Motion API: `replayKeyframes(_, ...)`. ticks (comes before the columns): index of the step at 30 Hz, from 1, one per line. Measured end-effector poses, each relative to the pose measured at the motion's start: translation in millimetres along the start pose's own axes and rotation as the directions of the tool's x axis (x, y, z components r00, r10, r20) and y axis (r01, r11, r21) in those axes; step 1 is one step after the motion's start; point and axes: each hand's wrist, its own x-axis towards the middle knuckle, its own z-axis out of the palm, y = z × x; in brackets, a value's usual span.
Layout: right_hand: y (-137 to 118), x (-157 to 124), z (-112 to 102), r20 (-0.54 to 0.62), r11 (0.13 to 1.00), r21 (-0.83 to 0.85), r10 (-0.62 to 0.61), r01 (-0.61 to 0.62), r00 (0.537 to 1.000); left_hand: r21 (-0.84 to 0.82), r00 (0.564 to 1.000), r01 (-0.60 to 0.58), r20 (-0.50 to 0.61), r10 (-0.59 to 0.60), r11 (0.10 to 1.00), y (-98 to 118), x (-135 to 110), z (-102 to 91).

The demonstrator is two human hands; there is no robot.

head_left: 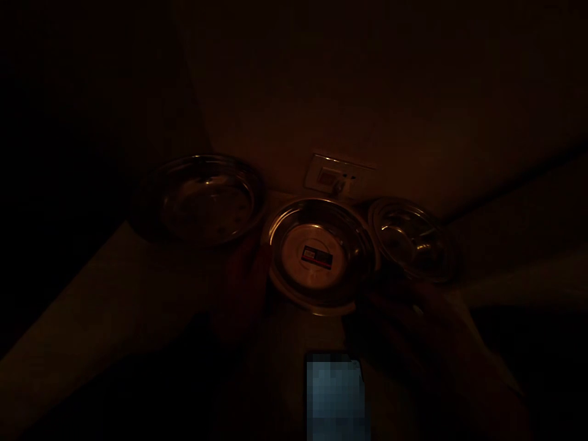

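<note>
A round, shallow steel bowl (316, 278) with a wide rim is in the middle of the head view, its inside facing me. A dark label with red on it (316, 257) is stuck to its bottom. My left hand (241, 291) is closed at the bowl's left rim. At the lower right rim, my right hand (416, 315) is also closed on it, though deep shadow hides most of the fingers. Two more steel bowls flank it: a larger one (206, 208) to the left and another (408, 242) to the right, close to my right hand.
A wall socket plate (340, 174) with a plug in it is on the wall behind the bowls. Nearest me, a lit phone-like screen (337, 398), blurred out, lies on the pale surface (105, 294). The room is very dark.
</note>
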Motion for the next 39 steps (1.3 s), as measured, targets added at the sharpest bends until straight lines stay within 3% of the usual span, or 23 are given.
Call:
replayKeyframes(4,1,1,1,0.011,0.985,-0.069,-0.156,0.156,0.988,-0.015,1.0,0.006,0.009,-0.006,1.0,3,1,0.1)
replayKeyframes(8,-14,8,9,-0.039,0.973,-0.05,-0.229,0.227,0.973,-0.01,0.999,0.05,0.014,-0.05,0.999,5,0,-0.2)
replayKeyframes(12,-25,14,13,-0.057,0.97,-0.016,-0.242,0.241,0.969,0.005,0.999,0.032,0.015,-0.032,0.999,4,-1,0.1)
replayKeyframes(20,-8,11,4,-0.051,0.958,-0.079,-0.281,0.276,0.958,0.023,1.0,0.027,0.009,-0.027,0.999,6,2,-1.7)
replayKeyframes(27,-24,16,16,-0.068,0.962,-0.012,-0.274,0.274,0.959,0.022,0.997,0.076,-0.013,-0.076,0.997,6,0,-0.2)
replayKeyframes(33,-18,17,12,-0.1,0.96,-0.061,-0.279,0.274,0.955,0.002,0.999,0.027,0.038,-0.027,1.0,-1,2,-1.5)
replayKeyframes(39,-30,21,21,-0.118,0.955,0.026,-0.291,0.296,0.949,0.005,0.997,0.032,0.065,-0.032,0.999,4,-1,1.4)
